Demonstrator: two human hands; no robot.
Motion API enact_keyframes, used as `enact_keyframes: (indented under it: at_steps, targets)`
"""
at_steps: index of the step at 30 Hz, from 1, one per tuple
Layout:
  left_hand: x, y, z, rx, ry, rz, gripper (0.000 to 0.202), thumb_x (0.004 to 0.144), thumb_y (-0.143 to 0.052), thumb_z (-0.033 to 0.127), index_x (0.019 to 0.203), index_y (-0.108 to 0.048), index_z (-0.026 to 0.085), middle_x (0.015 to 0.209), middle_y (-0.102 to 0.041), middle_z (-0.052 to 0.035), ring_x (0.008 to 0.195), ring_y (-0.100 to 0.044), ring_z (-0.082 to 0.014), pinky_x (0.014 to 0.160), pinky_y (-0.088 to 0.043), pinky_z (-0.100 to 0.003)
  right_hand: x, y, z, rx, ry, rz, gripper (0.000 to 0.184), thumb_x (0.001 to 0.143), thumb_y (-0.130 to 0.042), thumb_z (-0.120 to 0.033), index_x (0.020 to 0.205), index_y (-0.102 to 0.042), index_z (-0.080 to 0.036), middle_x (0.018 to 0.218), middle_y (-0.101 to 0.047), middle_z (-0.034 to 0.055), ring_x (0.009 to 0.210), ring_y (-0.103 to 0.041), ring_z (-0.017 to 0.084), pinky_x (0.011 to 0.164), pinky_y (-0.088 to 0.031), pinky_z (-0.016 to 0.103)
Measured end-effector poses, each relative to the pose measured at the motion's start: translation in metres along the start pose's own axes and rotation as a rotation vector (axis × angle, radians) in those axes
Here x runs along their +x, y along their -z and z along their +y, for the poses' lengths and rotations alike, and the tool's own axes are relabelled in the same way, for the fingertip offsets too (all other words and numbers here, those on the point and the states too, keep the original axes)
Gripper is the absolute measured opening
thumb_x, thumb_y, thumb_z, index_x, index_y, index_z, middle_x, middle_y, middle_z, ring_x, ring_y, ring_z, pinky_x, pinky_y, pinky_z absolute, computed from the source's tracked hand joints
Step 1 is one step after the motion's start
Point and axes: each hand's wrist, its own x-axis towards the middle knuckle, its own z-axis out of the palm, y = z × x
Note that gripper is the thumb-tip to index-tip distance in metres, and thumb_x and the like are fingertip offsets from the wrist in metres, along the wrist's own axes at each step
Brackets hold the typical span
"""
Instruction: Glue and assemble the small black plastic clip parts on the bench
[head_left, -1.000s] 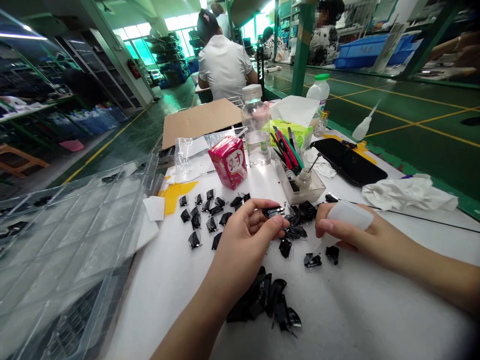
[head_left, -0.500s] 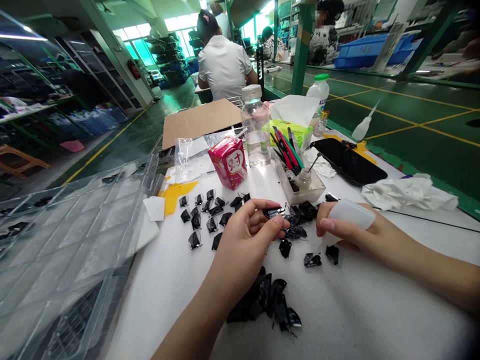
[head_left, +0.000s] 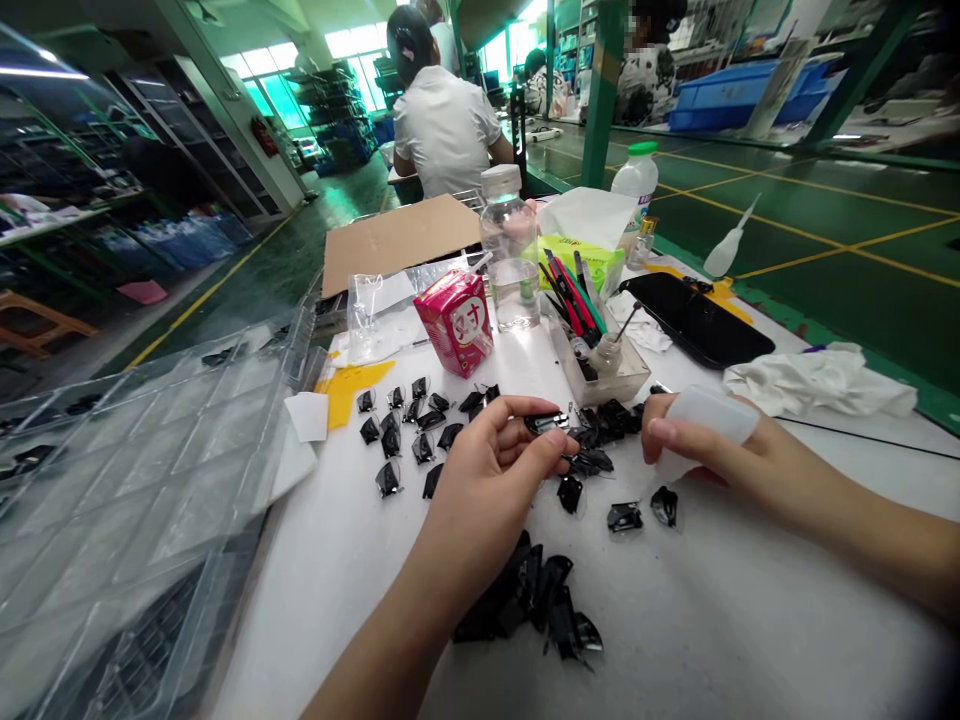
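Note:
My left hand is closed, pinching a small glossy black plastic part between thumb and fingers above the table. To its right, my right hand is wrapped around a translucent white squeeze bottle, whose lower end is mostly hidden by the fingers. Below and between the hands lie single black parts with clear film, such as a black part and another. Behind the left fingertips sits a cluster of black parts. A heap of black pieces lies nearer to me, beside my left forearm.
Rows of black parts lie left of my hand. Behind stand a red drink carton, a clear bottle and a tool box with cutters. A black tray and white cloth are right; clear compartment trays left.
My right hand has shifted slightly to the right with the squeeze bottle, away from my left hand. The left hand keeps its grip on the black part, almost still.

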Motion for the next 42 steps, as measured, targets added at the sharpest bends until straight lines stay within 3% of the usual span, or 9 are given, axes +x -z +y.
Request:
enact_keyframes:
  at_steps: [9, 16, 21, 26, 28, 31, 34, 38, 42]
  targets:
    - [-0.001, -0.001, 0.001, 0.013, 0.001, -0.002, 0.012, 0.091, -0.067, 0.023, 0.101, -0.062, 0.018, 0.077, -0.074, 0.0033, 0.068, -0.063, -0.0079, 0.069, -0.049, -0.019, 0.002, -0.001, 0.004, 0.015, 0.015, -0.019, 0.038, 0.090, -0.058, -0.056, 0.067, -0.064, -0.025, 0.056, -0.046, -0.0052, 0.046, -0.037, 0.010, 0.043, -0.026, 0.026]
    - [0.000, -0.001, 0.002, 0.022, 0.003, 0.000, 0.013, 0.091, -0.067, 0.024, 0.101, -0.062, 0.019, 0.074, -0.071, 0.0034, 0.069, -0.064, -0.0102, 0.070, -0.049, -0.023, 0.000, 0.000, 0.003, 0.060, -0.010, 0.016, 0.038, 0.087, -0.063, -0.056, 0.066, -0.065, -0.025, 0.063, -0.051, -0.0033, 0.051, -0.040, 0.011, 0.043, -0.028, 0.024]
    - [-0.001, 0.001, 0.002, 0.034, 0.007, -0.004, 0.014, 0.091, -0.066, 0.027, 0.102, -0.062, 0.019, 0.075, -0.069, 0.0030, 0.073, -0.064, -0.0114, 0.072, -0.049, -0.024, 0.002, 0.011, 0.000, 0.188, -0.003, 0.157, 0.039, 0.084, -0.066, -0.058, 0.066, -0.065, -0.023, 0.068, -0.054, 0.0001, 0.058, -0.045, 0.013, 0.044, -0.031, 0.024]
    - [-0.003, -0.001, 0.004, 0.081, -0.004, -0.001, 0.017, 0.087, -0.071, 0.027, 0.100, -0.063, 0.019, 0.070, -0.058, 0.0050, 0.074, -0.059, -0.0130, 0.071, -0.045, -0.026, 0.008, 0.032, -0.005, 0.356, 0.129, 0.341, 0.025, 0.086, -0.060, -0.045, 0.074, -0.069, -0.026, 0.045, -0.036, -0.0038, 0.046, -0.037, 0.013, 0.050, -0.034, 0.031]
    - [-0.004, -0.002, 0.005, 0.112, -0.013, 0.006, 0.016, 0.086, -0.072, 0.027, 0.098, -0.064, 0.019, 0.068, -0.053, 0.0058, 0.070, -0.054, -0.0125, 0.068, -0.041, -0.026, 0.011, 0.041, -0.005, 0.354, 0.172, 0.419, 0.020, 0.086, -0.063, -0.044, 0.085, -0.073, -0.027, 0.051, -0.048, -0.0013, 0.054, -0.047, 0.016, 0.055, -0.039, 0.033]
    - [-0.005, -0.004, 0.005, 0.152, -0.026, 0.009, 0.014, 0.086, -0.072, 0.025, 0.096, -0.065, 0.020, 0.069, -0.053, 0.0053, 0.069, -0.050, -0.0124, 0.067, -0.039, -0.027, 0.017, 0.056, -0.003, 0.225, 0.173, 0.485, 0.038, 0.084, -0.071, -0.046, 0.118, -0.071, -0.028, 0.087, -0.071, 0.0044, 0.078, -0.061, 0.020, 0.066, -0.046, 0.035]
    - [-0.004, -0.004, 0.004, 0.181, -0.038, 0.006, 0.014, 0.086, -0.071, 0.027, 0.098, -0.065, 0.020, 0.070, -0.053, 0.0050, 0.070, -0.050, -0.0134, 0.066, -0.037, -0.027, 0.022, 0.070, 0.001, -0.021, 0.126, 0.423, 0.047, 0.084, -0.073, -0.047, 0.128, -0.066, -0.031, 0.116, -0.072, 0.0060, 0.098, -0.062, 0.023, 0.075, -0.046, 0.035]
    - [-0.003, -0.003, 0.003, 0.204, -0.050, -0.002, 0.015, 0.086, -0.070, 0.028, 0.098, -0.064, 0.020, 0.070, -0.052, 0.0047, 0.070, -0.049, -0.0145, 0.066, -0.037, -0.028, 0.033, 0.079, 0.016, -0.357, 0.079, 0.275, 0.029, 0.086, -0.069, -0.049, 0.096, -0.075, -0.023, 0.105, -0.071, 0.0071, 0.080, -0.060, 0.020, 0.068, -0.044, 0.035]
    - [-0.005, -0.002, 0.004, 0.213, -0.061, -0.009, 0.017, 0.086, -0.069, 0.029, 0.098, -0.063, 0.019, 0.070, -0.051, 0.0049, 0.070, -0.049, -0.0143, 0.067, -0.037, -0.027, 0.049, 0.075, 0.046, -0.539, 0.103, 0.233, 0.032, 0.091, -0.064, -0.048, 0.101, -0.067, -0.018, 0.085, -0.064, 0.0011, 0.065, -0.053, 0.013, 0.064, -0.046, 0.031]
